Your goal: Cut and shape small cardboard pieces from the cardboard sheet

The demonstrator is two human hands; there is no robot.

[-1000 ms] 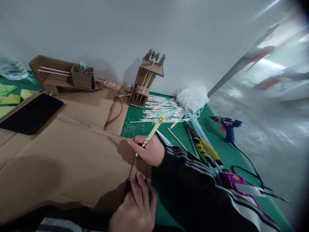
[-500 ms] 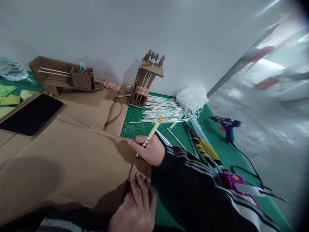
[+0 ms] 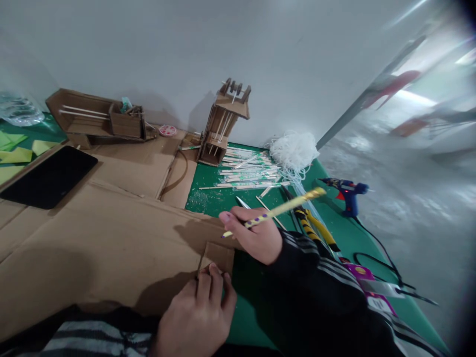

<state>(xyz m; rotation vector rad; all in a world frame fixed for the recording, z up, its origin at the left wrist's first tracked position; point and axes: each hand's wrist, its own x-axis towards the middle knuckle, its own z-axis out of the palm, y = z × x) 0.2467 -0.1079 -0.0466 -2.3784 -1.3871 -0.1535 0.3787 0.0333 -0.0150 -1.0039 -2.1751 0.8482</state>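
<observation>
My right hand (image 3: 256,233) is closed round a pale yellow pencil (image 3: 277,210) with purple dots, held slanting above the cardboard. Its tip points down left, and its eraser end leans toward the glue gun. Just below, my left hand (image 3: 197,307) is closed, with bent fingertips holding a small cardboard piece (image 3: 219,255) down at the edge of the large cardboard sheet (image 3: 122,243). The fingers hide the piece's lower part. Behind my right hand lie a pointed metal blade (image 3: 242,202) and yellow-and-black pliers (image 3: 312,228).
Two cardboard structures with sticks, one lying (image 3: 92,119) and one upright (image 3: 223,124), stand along the wall. Wrapped sticks (image 3: 249,171) and a white string bundle (image 3: 293,153) sit right of them. A black tablet (image 3: 50,176) lies left; a blue glue gun (image 3: 347,193) is right.
My right hand has moved right, off the small cardboard piece, and the pencil has tipped from steep to a low slant. My left hand has shifted slightly left and down, still on the piece.
</observation>
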